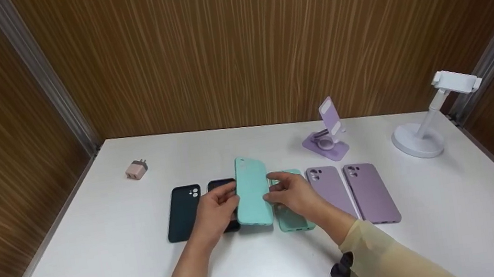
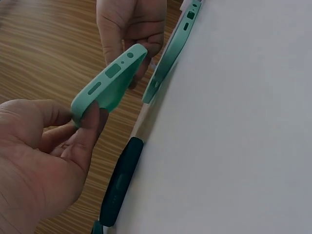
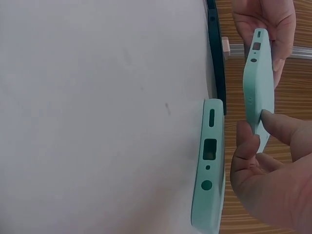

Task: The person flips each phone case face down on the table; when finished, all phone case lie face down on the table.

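Note:
Both hands hold a mint-green phone case (image 1: 253, 193) raised over the table, tilted, its outer back facing the head camera. The left hand (image 1: 214, 210) pinches its left edge; in the left wrist view the thumb and fingers of that hand (image 2: 53, 151) grip the case's corner by the bottom port holes. On the other side the right hand (image 1: 294, 193) pinches the right edge between thumb and fingers. A second mint-green case (image 1: 295, 222) lies under the right hand, partly covered. Behind the left hand a dark case (image 1: 220, 183) is mostly hidden, and another dark case (image 1: 183, 215) lies left of it.
Two purple phone cases (image 1: 331, 189) lie side by side on the right of the row. Behind them stands a purple folding phone stand (image 1: 332, 119). A white phone stand (image 1: 418, 140) is at the far right, a pink plug charger (image 1: 136, 170) at the back left. Wood-grain panels (image 1: 234, 48) enclose the table.

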The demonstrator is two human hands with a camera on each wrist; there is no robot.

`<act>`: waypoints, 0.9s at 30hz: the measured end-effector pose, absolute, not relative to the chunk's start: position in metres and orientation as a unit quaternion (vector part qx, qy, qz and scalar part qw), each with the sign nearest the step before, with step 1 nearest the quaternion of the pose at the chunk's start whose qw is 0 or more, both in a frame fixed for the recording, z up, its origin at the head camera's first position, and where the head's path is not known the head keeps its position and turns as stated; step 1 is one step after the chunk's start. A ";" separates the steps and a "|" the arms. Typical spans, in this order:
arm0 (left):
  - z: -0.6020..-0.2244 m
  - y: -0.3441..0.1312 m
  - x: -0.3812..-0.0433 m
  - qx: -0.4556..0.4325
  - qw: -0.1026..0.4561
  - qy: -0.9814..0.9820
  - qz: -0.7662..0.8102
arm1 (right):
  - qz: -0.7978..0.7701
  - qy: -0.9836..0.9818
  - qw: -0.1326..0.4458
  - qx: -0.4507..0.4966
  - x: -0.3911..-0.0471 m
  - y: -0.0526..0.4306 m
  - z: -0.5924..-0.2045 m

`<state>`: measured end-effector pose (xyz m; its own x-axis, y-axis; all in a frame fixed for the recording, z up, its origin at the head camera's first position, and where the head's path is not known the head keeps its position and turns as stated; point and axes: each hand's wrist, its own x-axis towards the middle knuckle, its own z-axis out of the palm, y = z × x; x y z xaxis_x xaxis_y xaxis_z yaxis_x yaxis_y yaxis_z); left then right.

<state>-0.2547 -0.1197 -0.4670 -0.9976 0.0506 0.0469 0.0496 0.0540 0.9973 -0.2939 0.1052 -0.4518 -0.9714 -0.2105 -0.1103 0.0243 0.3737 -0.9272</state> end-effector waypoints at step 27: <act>-0.475 -0.117 -0.256 0.018 0.003 0.797 0.604 | -0.461 0.880 0.084 -0.078 -0.291 0.111 -0.453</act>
